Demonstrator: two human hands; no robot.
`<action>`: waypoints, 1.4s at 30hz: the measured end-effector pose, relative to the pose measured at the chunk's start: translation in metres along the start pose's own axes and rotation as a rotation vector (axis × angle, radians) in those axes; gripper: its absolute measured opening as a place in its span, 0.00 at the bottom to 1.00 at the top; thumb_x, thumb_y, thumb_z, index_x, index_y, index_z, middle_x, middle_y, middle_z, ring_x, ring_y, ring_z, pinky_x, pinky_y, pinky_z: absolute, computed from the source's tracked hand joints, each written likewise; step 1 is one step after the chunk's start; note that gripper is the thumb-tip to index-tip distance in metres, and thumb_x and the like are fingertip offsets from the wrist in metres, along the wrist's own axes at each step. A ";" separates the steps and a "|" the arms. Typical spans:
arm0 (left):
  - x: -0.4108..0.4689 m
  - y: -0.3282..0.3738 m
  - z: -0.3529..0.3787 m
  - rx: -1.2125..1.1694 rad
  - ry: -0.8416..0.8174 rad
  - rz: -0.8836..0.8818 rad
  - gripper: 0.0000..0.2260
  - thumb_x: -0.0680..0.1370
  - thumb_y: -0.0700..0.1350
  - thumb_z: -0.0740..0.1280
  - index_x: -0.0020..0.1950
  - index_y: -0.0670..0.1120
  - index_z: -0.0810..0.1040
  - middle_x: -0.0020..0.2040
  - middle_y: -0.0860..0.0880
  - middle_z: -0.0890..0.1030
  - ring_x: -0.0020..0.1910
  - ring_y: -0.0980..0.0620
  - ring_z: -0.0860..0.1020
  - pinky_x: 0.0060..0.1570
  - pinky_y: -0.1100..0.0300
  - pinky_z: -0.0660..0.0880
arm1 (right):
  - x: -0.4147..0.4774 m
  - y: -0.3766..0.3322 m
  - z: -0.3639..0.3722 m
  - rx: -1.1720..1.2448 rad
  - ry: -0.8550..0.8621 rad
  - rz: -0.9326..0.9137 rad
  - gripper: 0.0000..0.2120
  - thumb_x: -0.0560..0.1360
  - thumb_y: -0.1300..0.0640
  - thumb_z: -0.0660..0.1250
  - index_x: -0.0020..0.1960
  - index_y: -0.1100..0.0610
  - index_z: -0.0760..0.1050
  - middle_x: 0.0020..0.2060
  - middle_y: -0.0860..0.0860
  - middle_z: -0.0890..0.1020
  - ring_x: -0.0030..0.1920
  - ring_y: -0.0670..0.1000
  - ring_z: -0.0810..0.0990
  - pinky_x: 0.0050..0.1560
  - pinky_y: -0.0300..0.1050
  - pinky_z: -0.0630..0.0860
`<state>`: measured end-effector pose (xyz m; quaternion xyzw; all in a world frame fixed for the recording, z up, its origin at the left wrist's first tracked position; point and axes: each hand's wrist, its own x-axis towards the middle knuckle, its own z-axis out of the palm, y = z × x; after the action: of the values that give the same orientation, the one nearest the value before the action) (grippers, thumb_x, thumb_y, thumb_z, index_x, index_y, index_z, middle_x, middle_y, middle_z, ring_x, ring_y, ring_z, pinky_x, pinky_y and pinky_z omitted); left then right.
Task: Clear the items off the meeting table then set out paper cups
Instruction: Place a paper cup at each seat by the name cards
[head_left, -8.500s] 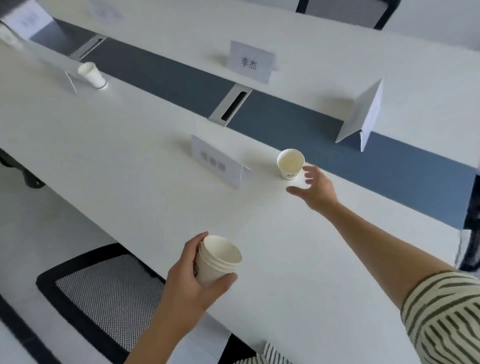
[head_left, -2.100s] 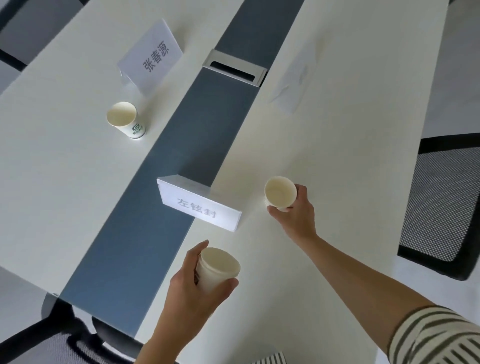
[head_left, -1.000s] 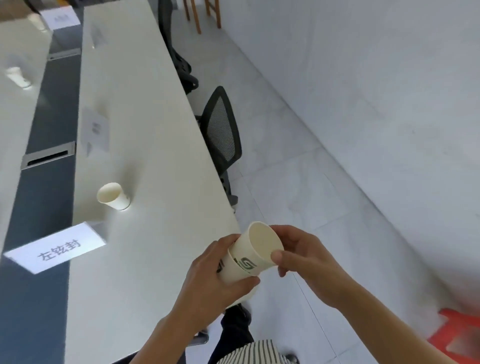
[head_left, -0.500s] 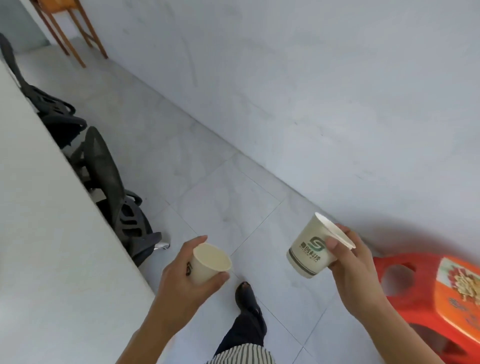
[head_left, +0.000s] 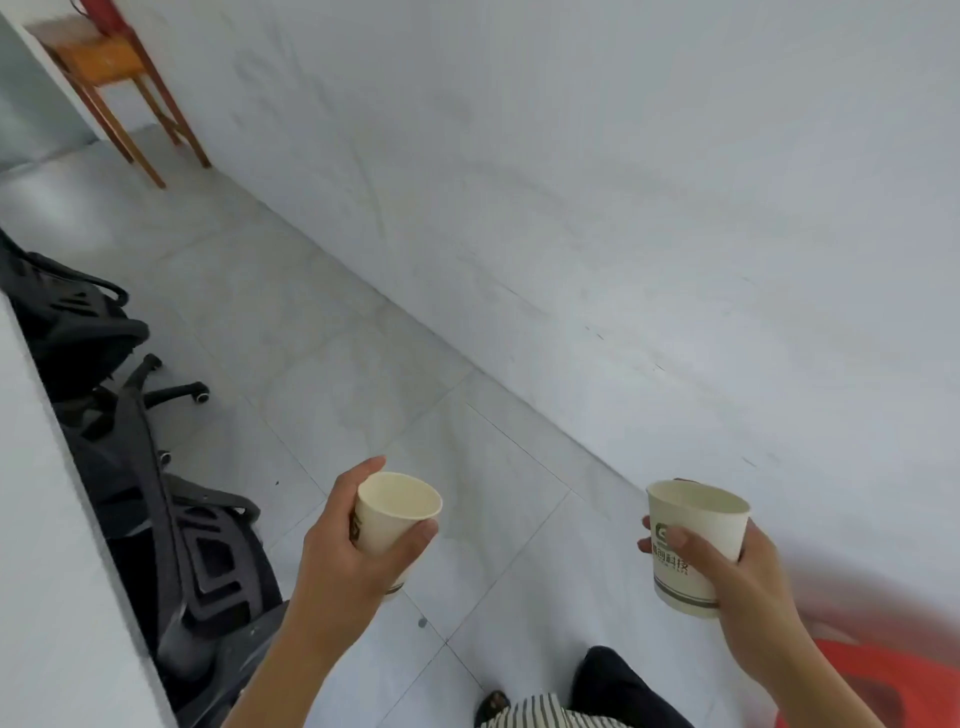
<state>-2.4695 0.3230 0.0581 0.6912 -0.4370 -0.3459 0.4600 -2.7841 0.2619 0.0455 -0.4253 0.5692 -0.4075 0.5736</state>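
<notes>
I hold one white paper cup in each hand, both above the tiled floor and away from the table. My left hand (head_left: 343, 551) grips a paper cup (head_left: 392, 514) upright, its mouth open toward me. My right hand (head_left: 732, 577) grips a second paper cup (head_left: 693, 540) with a green logo and a grey band near its base. Only a strip of the white meeting table (head_left: 47, 545) shows along the left edge. No other cups on the table are in view.
Black office chairs (head_left: 171, 530) stand tucked against the table's edge at left. A grey wall fills the upper right. A wooden stool (head_left: 111, 67) stands in the far corner. A blurred red plastic stool (head_left: 883, 686) sits at lower right by my leg.
My right hand pulled one cup off the stack in my left hand, and the hands moved apart. My view swung from the table toward the wall and floor.
</notes>
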 end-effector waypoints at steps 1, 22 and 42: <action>0.016 0.002 0.001 0.002 0.023 -0.007 0.31 0.58 0.64 0.73 0.59 0.65 0.70 0.51 0.65 0.76 0.49 0.61 0.77 0.39 0.70 0.77 | 0.017 -0.002 0.004 -0.006 -0.017 0.007 0.26 0.59 0.53 0.78 0.55 0.54 0.78 0.44 0.56 0.86 0.45 0.60 0.86 0.43 0.53 0.79; 0.278 -0.012 -0.046 -0.068 0.778 -0.412 0.28 0.64 0.52 0.77 0.60 0.63 0.71 0.52 0.55 0.78 0.49 0.52 0.79 0.40 0.55 0.78 | 0.438 -0.150 0.311 -0.419 -0.826 -0.207 0.31 0.53 0.39 0.73 0.55 0.43 0.74 0.44 0.40 0.82 0.43 0.42 0.82 0.34 0.35 0.79; 0.517 -0.079 -0.359 -0.065 1.040 -0.416 0.29 0.64 0.53 0.77 0.61 0.63 0.70 0.53 0.57 0.78 0.48 0.58 0.78 0.40 0.66 0.76 | 0.550 -0.189 0.745 -0.429 -1.081 -0.204 0.28 0.54 0.42 0.76 0.53 0.39 0.77 0.47 0.51 0.85 0.47 0.56 0.85 0.46 0.53 0.81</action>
<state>-1.9354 -0.0186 0.0658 0.8280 0.0038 -0.0563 0.5579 -2.0254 -0.3016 0.0490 -0.7319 0.2220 -0.0616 0.6413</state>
